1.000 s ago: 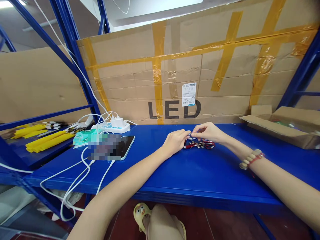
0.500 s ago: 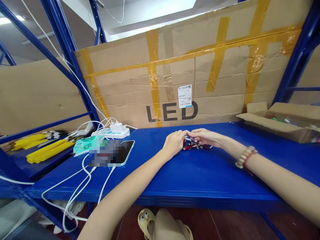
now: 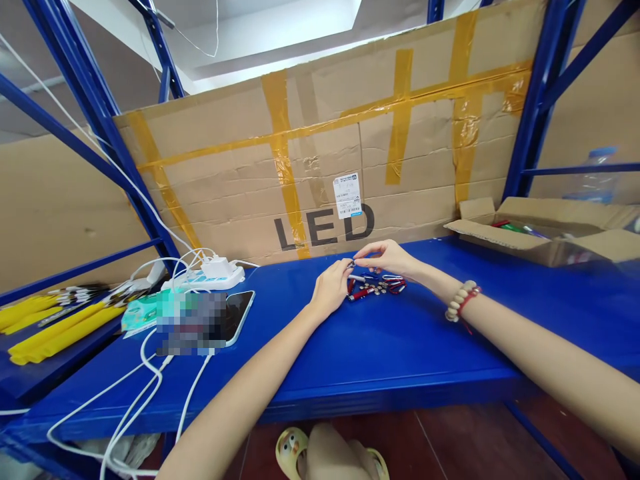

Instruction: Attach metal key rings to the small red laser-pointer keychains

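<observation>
My left hand rests at the left side of a small pile on the blue shelf top. Its fingers are closed at the tips around a small dark, shiny piece, too small to name. My right hand reaches in from the right, thumb and index finger pinched at that same piece. Under the hands lie a slim red metal tube, several small round silvery discs and a red-and-silver looped bunch. My left fingers partly hide the pile's left edge.
A phone and a teal packet lie to the left, near a white power strip with trailing white cables. At the back right stands an open cardboard box with small items inside. A large taped cardboard panel closes off the back.
The view has turned to the right. My right hand has lifted slightly over the pile, uncovering more of the discs and the looped bunch. The left hand stays beside the pile.
</observation>
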{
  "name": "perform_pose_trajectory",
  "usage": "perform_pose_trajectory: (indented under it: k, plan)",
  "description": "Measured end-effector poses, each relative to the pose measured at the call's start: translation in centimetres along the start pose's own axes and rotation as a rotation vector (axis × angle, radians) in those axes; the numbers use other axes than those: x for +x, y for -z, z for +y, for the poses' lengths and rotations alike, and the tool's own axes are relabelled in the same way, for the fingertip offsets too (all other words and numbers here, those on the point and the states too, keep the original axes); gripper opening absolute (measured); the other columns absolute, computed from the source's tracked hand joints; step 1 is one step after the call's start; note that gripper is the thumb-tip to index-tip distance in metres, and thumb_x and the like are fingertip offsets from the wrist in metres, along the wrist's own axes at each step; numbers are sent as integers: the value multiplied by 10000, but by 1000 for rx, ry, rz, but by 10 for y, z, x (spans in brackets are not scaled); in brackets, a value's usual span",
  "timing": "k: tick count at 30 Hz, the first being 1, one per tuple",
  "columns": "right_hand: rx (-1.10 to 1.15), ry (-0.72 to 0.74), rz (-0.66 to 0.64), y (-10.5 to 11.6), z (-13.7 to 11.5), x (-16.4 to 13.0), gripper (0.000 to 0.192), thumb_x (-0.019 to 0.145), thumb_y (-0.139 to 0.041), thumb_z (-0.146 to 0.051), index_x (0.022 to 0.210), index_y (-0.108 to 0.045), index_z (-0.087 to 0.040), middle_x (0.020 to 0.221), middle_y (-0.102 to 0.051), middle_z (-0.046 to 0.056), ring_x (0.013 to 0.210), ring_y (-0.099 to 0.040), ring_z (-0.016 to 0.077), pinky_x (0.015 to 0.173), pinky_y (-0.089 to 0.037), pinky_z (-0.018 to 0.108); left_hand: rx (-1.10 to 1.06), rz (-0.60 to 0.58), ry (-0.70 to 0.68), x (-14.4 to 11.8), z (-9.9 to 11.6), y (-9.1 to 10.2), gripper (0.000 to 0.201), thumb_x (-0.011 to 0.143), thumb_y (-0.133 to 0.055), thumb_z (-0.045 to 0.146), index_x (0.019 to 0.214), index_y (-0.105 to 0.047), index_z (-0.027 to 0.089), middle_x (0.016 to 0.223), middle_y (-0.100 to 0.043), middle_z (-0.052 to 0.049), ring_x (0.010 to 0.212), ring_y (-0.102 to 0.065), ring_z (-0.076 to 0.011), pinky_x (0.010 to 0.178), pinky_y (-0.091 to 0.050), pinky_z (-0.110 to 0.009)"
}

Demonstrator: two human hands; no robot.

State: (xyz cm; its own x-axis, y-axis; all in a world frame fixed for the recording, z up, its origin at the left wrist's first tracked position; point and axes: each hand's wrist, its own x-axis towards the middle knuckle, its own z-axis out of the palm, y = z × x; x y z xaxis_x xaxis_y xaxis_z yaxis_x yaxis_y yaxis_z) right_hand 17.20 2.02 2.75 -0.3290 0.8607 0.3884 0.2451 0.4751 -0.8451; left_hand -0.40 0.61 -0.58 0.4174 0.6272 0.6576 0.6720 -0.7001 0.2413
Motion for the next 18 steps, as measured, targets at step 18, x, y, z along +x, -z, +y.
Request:
perform_pose_trajectory:
  k: [18]
  plan:
    - [-240, 145, 32, -2, 4, -3, 261, 587, -691, -379, 674, -681, -132, 519, -600, 15, 469, -512, 116, 453, -375, 228, -38, -123, 3, -5, 5, 4, 152, 901, -324, 256, 1024, -400, 210, 993, -613, -44, 880, -605, -178, 725, -468, -286]
